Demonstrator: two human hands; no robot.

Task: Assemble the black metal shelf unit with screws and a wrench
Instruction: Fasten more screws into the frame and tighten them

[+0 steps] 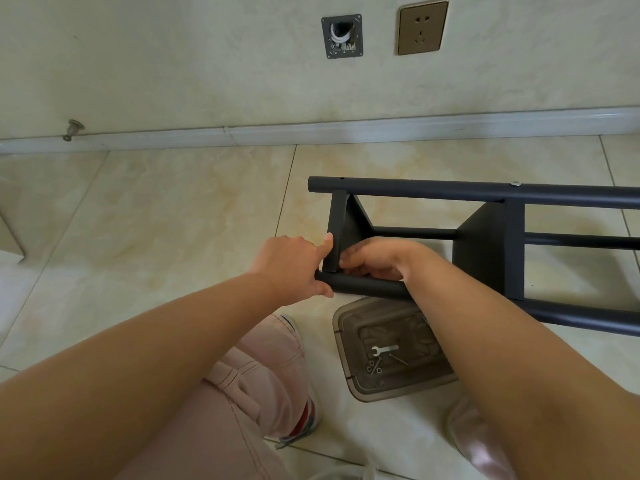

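Tiled floor, shelf on its side. Left hand gripping near tube; right hand curled there, contents hidden. Probably stiff, smooth: grip tubes.

Glossy beige tiled floor with thin dark grout lines, running up to a pale baseboard at the wall. Lying on its side on the tiles: black metal shelf unit. Just beside it, nearer the camera: clear plastic tray holding a small wrench and loose screws.
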